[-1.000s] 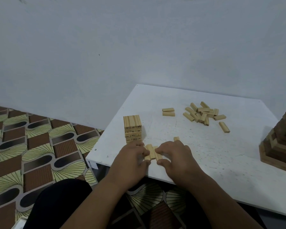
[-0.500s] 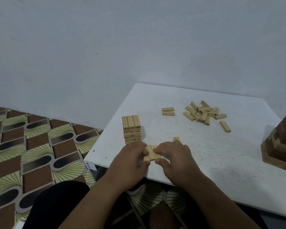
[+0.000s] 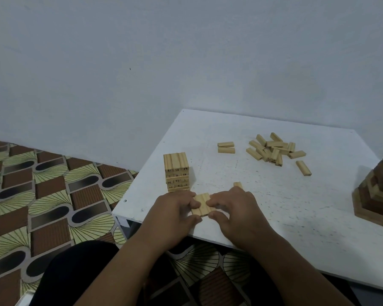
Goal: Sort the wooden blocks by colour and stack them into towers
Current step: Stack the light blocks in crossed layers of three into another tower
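A row of light wooden blocks lies side by side near the front edge of the white table. My left hand grips the row from the left, and my right hand pinches it from the right. Just behind my left hand stands a short tower of light blocks with printed numbers. One more light block pokes out behind my right hand. A loose pile of light blocks lies further back.
Two light blocks lie together left of the pile, and a single one to its right. A tall tower of dark and light blocks stands at the table's right edge. A patterned floor lies to the left.
Both hands have pressed the blocks between them closer together into an even row. The rest of the table is unchanged.
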The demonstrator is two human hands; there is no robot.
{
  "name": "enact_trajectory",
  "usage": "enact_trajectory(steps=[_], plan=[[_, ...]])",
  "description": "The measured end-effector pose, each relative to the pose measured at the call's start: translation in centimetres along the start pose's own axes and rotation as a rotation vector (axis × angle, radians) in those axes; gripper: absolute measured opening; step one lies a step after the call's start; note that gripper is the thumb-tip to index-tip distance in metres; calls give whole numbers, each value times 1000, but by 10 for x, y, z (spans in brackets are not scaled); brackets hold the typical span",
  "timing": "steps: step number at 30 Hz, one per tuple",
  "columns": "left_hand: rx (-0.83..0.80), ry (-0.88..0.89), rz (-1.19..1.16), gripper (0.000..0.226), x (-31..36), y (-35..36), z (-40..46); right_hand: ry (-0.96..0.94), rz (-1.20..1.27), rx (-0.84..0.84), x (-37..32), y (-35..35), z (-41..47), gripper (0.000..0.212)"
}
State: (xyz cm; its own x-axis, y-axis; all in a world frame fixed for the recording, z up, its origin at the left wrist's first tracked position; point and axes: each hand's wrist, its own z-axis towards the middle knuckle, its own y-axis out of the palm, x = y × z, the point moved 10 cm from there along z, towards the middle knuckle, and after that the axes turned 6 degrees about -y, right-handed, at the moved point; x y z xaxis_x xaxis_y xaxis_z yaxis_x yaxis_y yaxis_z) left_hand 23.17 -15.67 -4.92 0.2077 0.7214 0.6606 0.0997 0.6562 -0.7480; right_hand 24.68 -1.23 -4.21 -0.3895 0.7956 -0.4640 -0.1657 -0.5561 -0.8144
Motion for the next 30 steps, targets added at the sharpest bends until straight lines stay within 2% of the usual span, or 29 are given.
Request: enact_trajectory(steps=[7,13,17,23,26,30], plan=[[-85,-1,7,32,-3,3,2,-17,20,1,-1,0,-1,25],[13,-44,-39,21,-3,-3,2,19,77,-64,0,8,-1,40],[6,-114,-44,20,-8,-4,2,59,154,-78,-1,10,-1,39],[5,-71,-23,21,-3,-9,1,26,239,-149,-8,10,-2,42],[-58,-10,-59,18,0,-6,0,-26,263,-150,-10,12,-5,34],[-125,51,7,24,-1,-3,-2,-37,290,-198,-7,17,-8,31]])
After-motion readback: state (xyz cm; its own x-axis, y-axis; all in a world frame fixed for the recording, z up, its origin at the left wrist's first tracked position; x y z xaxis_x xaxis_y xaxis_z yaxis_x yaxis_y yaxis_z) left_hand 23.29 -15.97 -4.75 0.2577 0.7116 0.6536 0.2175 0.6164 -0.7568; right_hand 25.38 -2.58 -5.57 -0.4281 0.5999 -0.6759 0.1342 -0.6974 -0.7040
